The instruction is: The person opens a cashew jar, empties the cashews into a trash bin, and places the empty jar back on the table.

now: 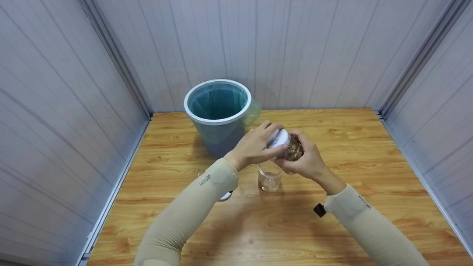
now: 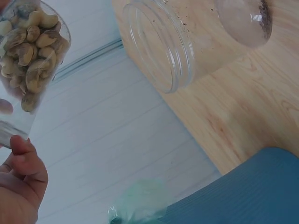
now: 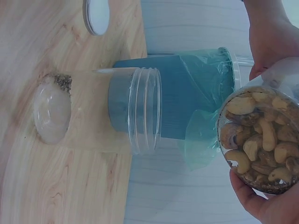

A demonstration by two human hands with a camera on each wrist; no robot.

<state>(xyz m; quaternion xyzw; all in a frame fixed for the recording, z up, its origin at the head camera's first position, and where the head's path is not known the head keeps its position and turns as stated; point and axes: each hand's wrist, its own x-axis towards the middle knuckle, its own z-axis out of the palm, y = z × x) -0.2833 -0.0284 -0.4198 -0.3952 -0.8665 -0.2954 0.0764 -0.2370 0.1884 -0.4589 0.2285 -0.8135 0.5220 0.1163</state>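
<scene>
Above empty jar [image 1: 269,178], cashew jar [image 1: 294,149] between left hand [image 1: 255,145], right hand [image 1: 305,160].

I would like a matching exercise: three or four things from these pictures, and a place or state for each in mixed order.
Things:
1. nut jar
2. empty jar
3. bin
4. loose lid

States:
a. lined with a green bag
b. held in both hands
c. lies flat on the table
d. stands open under the hands

Pairs: 1-b, 2-d, 3-a, 4-c
</scene>
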